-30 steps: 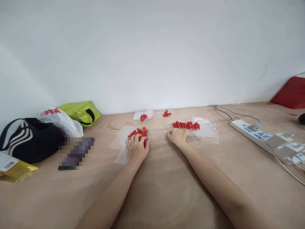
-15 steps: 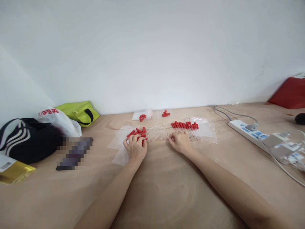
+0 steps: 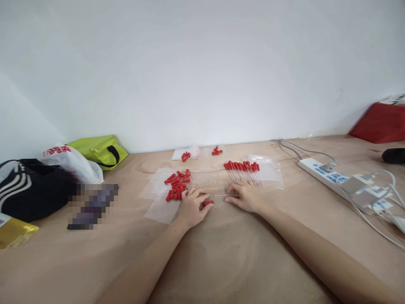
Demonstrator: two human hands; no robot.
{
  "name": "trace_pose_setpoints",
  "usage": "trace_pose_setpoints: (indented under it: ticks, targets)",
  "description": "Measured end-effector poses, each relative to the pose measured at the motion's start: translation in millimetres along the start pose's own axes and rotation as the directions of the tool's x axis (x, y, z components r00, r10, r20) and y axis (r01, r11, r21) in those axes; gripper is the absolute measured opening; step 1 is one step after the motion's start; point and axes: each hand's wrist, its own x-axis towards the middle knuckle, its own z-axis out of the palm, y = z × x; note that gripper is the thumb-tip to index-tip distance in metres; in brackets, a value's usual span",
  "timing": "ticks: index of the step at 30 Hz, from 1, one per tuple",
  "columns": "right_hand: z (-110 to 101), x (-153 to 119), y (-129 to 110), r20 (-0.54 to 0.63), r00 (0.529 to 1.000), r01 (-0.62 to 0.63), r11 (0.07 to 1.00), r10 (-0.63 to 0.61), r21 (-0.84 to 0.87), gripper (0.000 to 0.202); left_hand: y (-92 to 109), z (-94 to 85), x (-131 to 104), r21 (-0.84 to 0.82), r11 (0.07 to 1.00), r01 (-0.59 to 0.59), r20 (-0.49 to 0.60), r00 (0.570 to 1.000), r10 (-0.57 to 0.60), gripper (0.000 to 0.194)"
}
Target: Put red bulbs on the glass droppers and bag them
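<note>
Between the fingertips of my left hand (image 3: 192, 207) is one red rubber bulb (image 3: 207, 203), just in front of the loose pile of red bulbs (image 3: 177, 182). My right hand (image 3: 245, 196) pinches a thin clear tube (image 3: 220, 196), whose free end points left toward that bulb without touching it. Behind and between the hands lies a row of thin clear tubes (image 3: 205, 176). To the right, a row of tubes topped with red bulbs (image 3: 242, 166) lies side by side, just behind my right hand.
Two small clear bags with red bulbs (image 3: 185, 156) lie near the wall. Clear plastic bags (image 3: 161, 211) flank the pieces. A white power strip (image 3: 325, 175) with cables is at right; a black bag (image 3: 41, 185), green pouch (image 3: 103, 152) and pixelated dark object (image 3: 95, 207) are left.
My left hand has moved right and nearer from the pile with a red bulb. My right hand has drawn a clear tube nearer, away from the row. The view has shifted slightly.
</note>
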Motion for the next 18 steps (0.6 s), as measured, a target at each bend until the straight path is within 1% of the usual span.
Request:
trace_pose_setpoints:
  ticks: [3,8,13,18]
  targets:
    - [4.6,3.2,-5.1,0.012,0.999,-0.034,0.999,0.035,-0.028,0.022,-0.9,1.7,1.8,-0.011,1.000,0.003,0.015,1.000,-0.002,0.013]
    - [12.8,2.9,-6.7,-0.004,0.999,-0.050,0.998,0.050,-0.036,0.017,1.7,0.6,1.9,-0.038,0.999,-0.003,-0.020,1.000,0.002,0.014]
    - [15.8,-2.1,-9.7,-0.076,0.997,-0.026,0.994,0.035,0.109,0.016,1.6,0.1,1.3,-0.054,0.998,0.024,-0.043,0.999,-0.026,0.014]
    - [16.3,-3.0,-14.4,-0.119,0.993,0.030,0.983,-0.009,0.180,0.014,1.9,0.2,1.7,-0.072,0.997,-0.031,-0.060,0.998,0.027,0.014]
